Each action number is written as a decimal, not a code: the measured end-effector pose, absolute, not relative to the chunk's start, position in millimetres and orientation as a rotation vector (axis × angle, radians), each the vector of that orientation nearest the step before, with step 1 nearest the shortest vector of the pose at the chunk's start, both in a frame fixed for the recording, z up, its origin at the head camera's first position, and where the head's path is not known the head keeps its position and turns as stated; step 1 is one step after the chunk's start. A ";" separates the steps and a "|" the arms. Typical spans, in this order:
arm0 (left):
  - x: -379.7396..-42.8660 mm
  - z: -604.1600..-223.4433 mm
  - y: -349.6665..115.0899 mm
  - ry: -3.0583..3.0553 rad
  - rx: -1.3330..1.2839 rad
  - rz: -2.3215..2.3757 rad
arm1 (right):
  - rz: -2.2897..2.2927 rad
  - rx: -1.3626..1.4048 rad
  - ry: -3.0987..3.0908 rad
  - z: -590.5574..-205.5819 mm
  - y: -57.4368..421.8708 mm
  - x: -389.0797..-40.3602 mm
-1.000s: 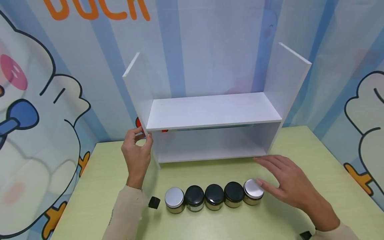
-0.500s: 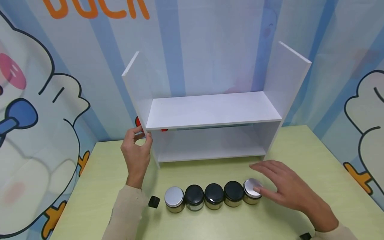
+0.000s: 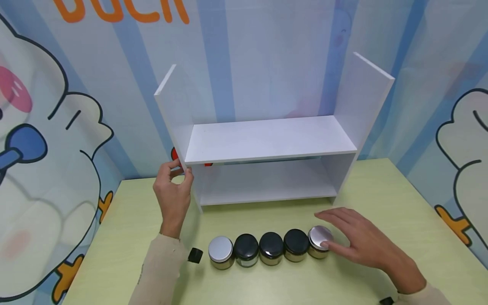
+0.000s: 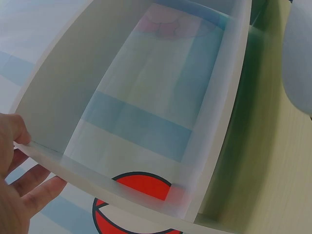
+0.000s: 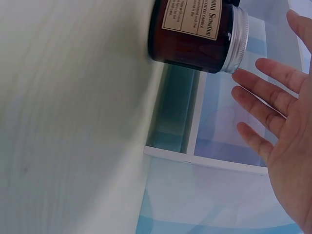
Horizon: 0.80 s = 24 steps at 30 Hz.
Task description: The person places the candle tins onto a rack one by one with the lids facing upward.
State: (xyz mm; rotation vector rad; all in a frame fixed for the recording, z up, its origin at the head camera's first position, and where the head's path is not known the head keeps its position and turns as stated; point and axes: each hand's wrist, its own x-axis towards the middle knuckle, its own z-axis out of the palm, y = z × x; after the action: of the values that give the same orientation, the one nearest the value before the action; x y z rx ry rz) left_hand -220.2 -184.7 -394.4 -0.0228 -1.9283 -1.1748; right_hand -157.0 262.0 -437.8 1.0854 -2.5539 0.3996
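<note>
My left hand [image 3: 173, 197] pinches the left side panel of a white two-tier shelf [image 3: 267, 140]; in the left wrist view its thumb lies inside the panel's edge and the fingers [image 4: 44, 190] outside. My right hand [image 3: 362, 239] spreads its fingers beside the rightmost jar [image 3: 319, 237], the thumb overlapping its silver lid in the head view. Seen from the right wrist, this is a brown scented candle jar [image 5: 195, 44] with a paper label, outside the hand's fingers. Three black-lidded jars [image 3: 271, 248] and another silver-lidded jar [image 3: 221, 252] continue the row leftward.
The shelf stands upright on a pale yellow-green table [image 3: 251, 288], behind the row of jars. A blue striped cloth backdrop [image 3: 267, 59] with cartoon ducks hangs close behind and at both sides. The shelf's two side panels rise above its upper board.
My right hand has drawn slightly back from the shelf's right foot, its thumb shifting left over the rightmost jar's lid. The left hand keeps its hold on the shelf; the jars stay put.
</note>
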 end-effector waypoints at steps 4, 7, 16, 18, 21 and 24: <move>-220.1 -394.2 -184.7 -1.926 -0.025 -1.176 | 0.407 1.094 -2.543 -439.5 262.6 -157.3; -220.2 -394.1 -185.1 -1.925 -0.023 -1.172 | 0.413 1.105 -2.516 -441.0 262.7 -158.1; -219.5 -394.7 -186.5 -1.920 -0.018 -1.170 | 0.397 1.109 -2.534 -448.1 263.7 -158.5; -219.2 -394.8 -186.4 -1.913 -0.020 -1.174 | 0.398 1.113 -2.530 -449.1 263.3 -158.6; -218.8 -394.5 -186.0 -1.913 -0.018 -1.177 | 0.397 1.118 -2.518 -450.5 262.8 -158.8; -218.7 -394.3 -185.9 -1.919 -0.012 -1.175 | 0.399 1.115 -2.536 -451.7 262.5 -158.3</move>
State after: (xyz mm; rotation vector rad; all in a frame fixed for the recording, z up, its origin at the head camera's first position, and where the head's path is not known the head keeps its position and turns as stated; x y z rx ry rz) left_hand -218.7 -185.9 -394.3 -0.0122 -1.9188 -1.1748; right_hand -158.3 262.5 -451.7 1.1151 -2.5359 0.3988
